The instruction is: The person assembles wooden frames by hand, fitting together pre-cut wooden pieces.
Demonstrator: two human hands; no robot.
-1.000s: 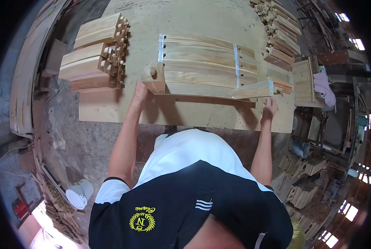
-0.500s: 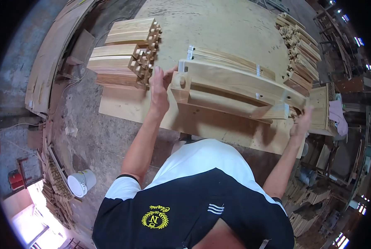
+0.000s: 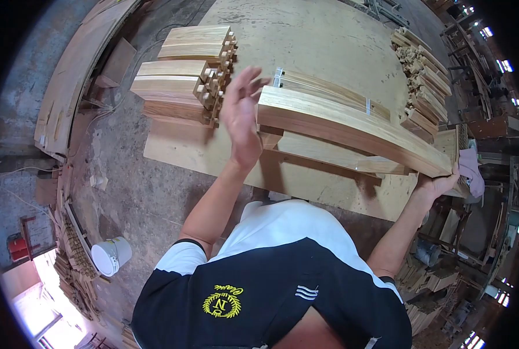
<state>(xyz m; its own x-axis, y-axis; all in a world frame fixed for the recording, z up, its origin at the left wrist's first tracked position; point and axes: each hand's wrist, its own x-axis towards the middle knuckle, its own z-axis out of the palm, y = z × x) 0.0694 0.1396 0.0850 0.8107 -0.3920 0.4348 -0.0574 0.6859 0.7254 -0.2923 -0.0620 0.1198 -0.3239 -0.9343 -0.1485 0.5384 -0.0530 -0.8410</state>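
A long wooden beam is raised and tilted above a pale board-topped table, its smooth broad face towards me. At its right end my right hand is closed around the lower corner. My left hand is upright beside the beam's left end, fingers apart and slightly blurred, with nothing in it. Below the beam lie a wooden rail and a short angled block. Behind it rests a flat wooden piece with clear tape bands.
Two stacks of tenoned wooden blocks, one nearer and one farther, stand at the table's left. Bundled wood pieces lie at the right. A pink cloth hangs beyond them. A white bucket stands on the floor.
The beam has been turned, so its recessed, taped side no longer shows. My left hand has come off its end, while my right hand has closed on the other end.
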